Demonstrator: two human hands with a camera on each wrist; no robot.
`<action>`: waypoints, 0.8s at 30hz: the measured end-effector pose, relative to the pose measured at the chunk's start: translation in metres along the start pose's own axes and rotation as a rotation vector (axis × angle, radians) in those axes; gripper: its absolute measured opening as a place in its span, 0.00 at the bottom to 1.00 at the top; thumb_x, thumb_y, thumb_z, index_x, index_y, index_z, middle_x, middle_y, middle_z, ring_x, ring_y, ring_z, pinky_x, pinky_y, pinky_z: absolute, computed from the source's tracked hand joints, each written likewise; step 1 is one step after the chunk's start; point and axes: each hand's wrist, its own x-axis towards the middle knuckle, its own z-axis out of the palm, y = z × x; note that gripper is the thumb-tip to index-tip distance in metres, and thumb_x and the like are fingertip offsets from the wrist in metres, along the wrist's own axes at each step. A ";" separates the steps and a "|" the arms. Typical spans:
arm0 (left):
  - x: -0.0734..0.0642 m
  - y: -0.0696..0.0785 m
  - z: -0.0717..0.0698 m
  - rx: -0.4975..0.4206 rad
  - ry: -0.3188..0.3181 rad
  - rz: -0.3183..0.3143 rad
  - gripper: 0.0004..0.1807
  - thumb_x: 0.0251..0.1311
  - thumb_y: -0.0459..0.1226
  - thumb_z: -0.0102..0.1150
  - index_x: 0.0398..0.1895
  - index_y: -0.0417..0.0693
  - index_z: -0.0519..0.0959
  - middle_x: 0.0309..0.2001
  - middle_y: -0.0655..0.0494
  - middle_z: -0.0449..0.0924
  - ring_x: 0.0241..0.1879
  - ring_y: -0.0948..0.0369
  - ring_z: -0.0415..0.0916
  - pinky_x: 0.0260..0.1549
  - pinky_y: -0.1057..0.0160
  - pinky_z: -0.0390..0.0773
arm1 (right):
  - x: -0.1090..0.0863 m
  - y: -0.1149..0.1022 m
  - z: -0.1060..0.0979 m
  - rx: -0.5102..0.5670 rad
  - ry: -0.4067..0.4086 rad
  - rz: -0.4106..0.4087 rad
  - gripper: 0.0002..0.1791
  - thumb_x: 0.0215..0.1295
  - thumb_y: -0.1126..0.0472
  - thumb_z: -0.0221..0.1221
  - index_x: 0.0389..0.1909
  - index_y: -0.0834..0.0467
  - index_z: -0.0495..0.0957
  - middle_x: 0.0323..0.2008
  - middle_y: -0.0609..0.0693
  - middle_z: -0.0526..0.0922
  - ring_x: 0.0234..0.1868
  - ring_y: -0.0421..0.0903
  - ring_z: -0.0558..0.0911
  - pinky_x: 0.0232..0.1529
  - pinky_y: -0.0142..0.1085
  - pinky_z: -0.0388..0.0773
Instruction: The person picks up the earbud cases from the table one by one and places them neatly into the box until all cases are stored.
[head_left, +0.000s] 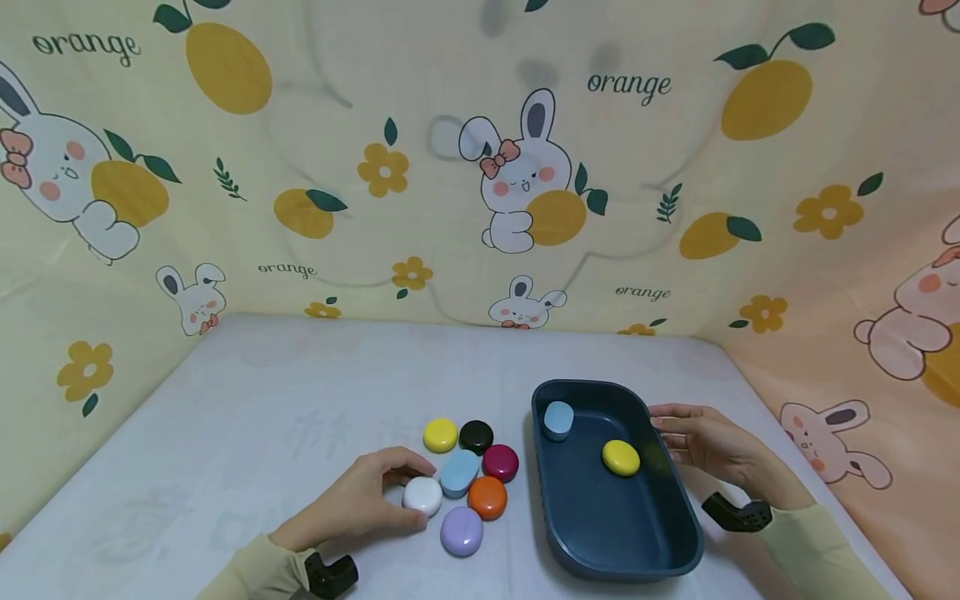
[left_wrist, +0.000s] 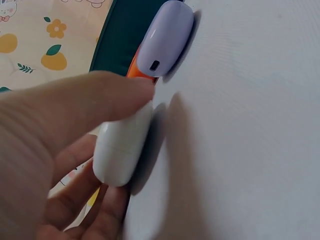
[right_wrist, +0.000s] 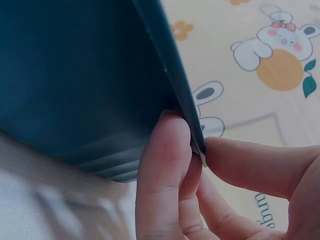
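My left hand [head_left: 367, 496] holds a glossy white pebble-shaped piece [head_left: 422, 497] between the thumb and fingers, at the left edge of a cluster of similar pieces. In the left wrist view the thumb crosses the white piece [left_wrist: 120, 150], with the fingers on its far side. Nearby lie a lilac piece [head_left: 462, 532], an orange one [head_left: 487, 498], and a light blue oval [head_left: 459, 473]. The lilac piece [left_wrist: 166, 37] has a small dark slot. At the right, my right hand [head_left: 712, 446] grips the rim of a dark blue tray [head_left: 600, 533], fingers against its outer wall.
Behind the cluster are a yellow piece [head_left: 440, 435], a black one [head_left: 476, 437] and a dark red one [head_left: 500, 462]. Inside the tray lie a light blue piece [head_left: 558, 420] and a yellow one [head_left: 621, 458]. A printed cloth [head_left: 450, 225] rises behind the white table [head_left: 262, 400].
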 end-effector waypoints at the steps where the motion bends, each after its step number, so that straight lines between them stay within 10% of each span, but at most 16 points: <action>1: 0.000 0.000 0.000 0.000 0.001 0.000 0.27 0.46 0.41 0.78 0.52 0.50 0.79 0.51 0.59 0.78 0.49 0.59 0.75 0.55 0.63 0.73 | 0.000 0.000 0.000 -0.003 0.004 0.000 0.10 0.73 0.62 0.55 0.50 0.55 0.81 0.45 0.51 0.85 0.41 0.48 0.83 0.48 0.41 0.80; 24: 0.000 -0.001 0.001 -0.016 0.006 0.007 0.27 0.47 0.42 0.78 0.52 0.50 0.79 0.51 0.60 0.78 0.49 0.59 0.76 0.52 0.65 0.75 | -0.001 0.000 0.002 0.003 0.034 0.007 0.09 0.72 0.62 0.57 0.49 0.53 0.82 0.45 0.50 0.85 0.41 0.48 0.83 0.49 0.41 0.80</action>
